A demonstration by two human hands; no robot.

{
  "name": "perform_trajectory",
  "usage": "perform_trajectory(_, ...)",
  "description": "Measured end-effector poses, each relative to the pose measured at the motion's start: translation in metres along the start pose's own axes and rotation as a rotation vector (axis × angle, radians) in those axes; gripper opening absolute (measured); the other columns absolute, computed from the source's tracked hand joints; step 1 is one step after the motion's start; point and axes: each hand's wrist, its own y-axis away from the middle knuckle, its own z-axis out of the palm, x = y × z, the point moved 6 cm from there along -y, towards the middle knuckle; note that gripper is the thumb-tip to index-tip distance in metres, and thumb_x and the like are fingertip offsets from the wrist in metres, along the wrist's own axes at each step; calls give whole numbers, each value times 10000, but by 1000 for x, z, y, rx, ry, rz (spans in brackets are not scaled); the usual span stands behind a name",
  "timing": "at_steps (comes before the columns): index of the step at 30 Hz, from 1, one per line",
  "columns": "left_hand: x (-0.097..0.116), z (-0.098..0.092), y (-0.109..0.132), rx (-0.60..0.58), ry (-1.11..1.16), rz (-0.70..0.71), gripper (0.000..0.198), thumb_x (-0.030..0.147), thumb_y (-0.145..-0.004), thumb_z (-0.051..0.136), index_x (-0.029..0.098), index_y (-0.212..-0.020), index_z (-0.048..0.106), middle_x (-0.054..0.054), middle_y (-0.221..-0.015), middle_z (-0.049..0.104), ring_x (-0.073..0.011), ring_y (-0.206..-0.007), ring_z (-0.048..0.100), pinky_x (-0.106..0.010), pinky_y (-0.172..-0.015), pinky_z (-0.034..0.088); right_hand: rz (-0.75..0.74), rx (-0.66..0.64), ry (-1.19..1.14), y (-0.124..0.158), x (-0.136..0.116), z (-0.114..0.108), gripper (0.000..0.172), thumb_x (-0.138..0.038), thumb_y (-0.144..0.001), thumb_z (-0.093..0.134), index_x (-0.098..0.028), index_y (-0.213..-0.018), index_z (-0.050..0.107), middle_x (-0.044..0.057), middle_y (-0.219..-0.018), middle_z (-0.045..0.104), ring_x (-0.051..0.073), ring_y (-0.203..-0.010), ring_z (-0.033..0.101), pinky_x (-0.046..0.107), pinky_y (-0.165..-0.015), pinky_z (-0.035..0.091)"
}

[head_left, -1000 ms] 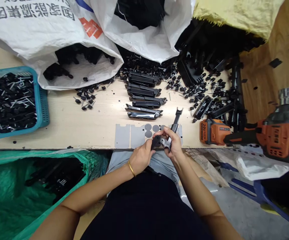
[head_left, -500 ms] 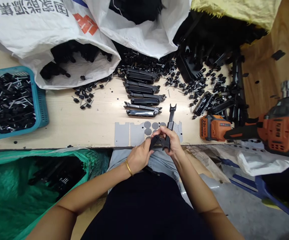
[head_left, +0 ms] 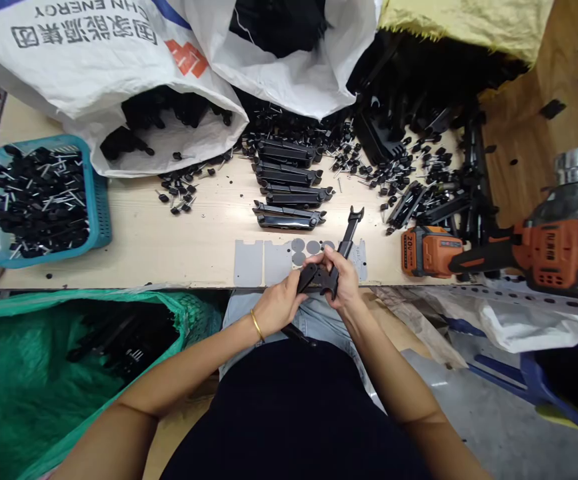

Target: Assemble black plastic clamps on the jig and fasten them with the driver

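Note:
My left hand (head_left: 277,308) is closed around a black plastic arm (head_left: 307,275), whose rounded end sticks out past the thumb; a dark length shows below that hand, over the lap. In my right hand (head_left: 345,280) is a black forked bar (head_left: 351,230), tilted with its two-pronged end up and to the right. The two black parts meet between my fingers at the table's front edge; whether they are joined cannot be made out. Just beyond the hands lie grey flat sheets (head_left: 249,263) and grey discs (head_left: 298,259). Several black folded arm assemblies (head_left: 291,219) are stacked in a row further back.
A blue basket (head_left: 103,213) of black-headed screws stands left. White sacks (head_left: 83,73) and a yellow sack (head_left: 463,20) line the back, with loose screws (head_left: 179,190) before them. An orange power tool (head_left: 559,247) lies right. Below the table's left edge hangs a green sack (head_left: 29,380).
The forked bar in my right hand has tilted further to the right. Both hands stay close together with the same parts. The camera view has shifted slightly left.

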Motion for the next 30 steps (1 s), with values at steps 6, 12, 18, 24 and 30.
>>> perform_trajectory(6,2,6,8,-4,26,24,394,283,-905,455,127,-1245,331,-116,-918,673,-258,-716,690,-316,-573,505,-3,-16,-8,0,0,-6,392,-429,-624,712,-178,-420,492,50,-591,692,147,-529,624,246,-541,515)
perform_trajectory(12,3,5,9,64,-17,-39,420,283,-911,460,128,-1276,324,-137,-960,679,-259,-730,696,-318,-587,517,-97,34,-27,1,1,-6,392,-458,-669,668,-185,-456,483,55,-622,703,167,-573,648,252,-534,511)
perform_trajectory(18,9,7,15,71,-44,-34,402,292,-917,483,149,-1267,347,-133,-991,683,-261,-773,705,-314,-613,521,-105,-65,30,5,-6,-8,399,-417,-617,731,-187,-449,451,44,-595,692,172,-539,640,276,-532,520)
perform_trajectory(24,13,15,24,100,43,-102,382,253,-885,509,142,-1226,378,-139,-985,682,-270,-778,701,-319,-615,514,-173,21,-4,15,4,-17,380,-377,-631,697,-197,-458,409,42,-576,686,163,-527,633,257,-511,495)
perform_trajectory(30,12,16,20,163,268,-181,298,198,-831,555,178,-1100,428,-67,-890,675,-249,-802,685,-306,-656,506,-250,110,-158,20,20,-15,277,-284,-646,644,-205,-522,409,30,-677,724,172,-611,662,289,-598,540)
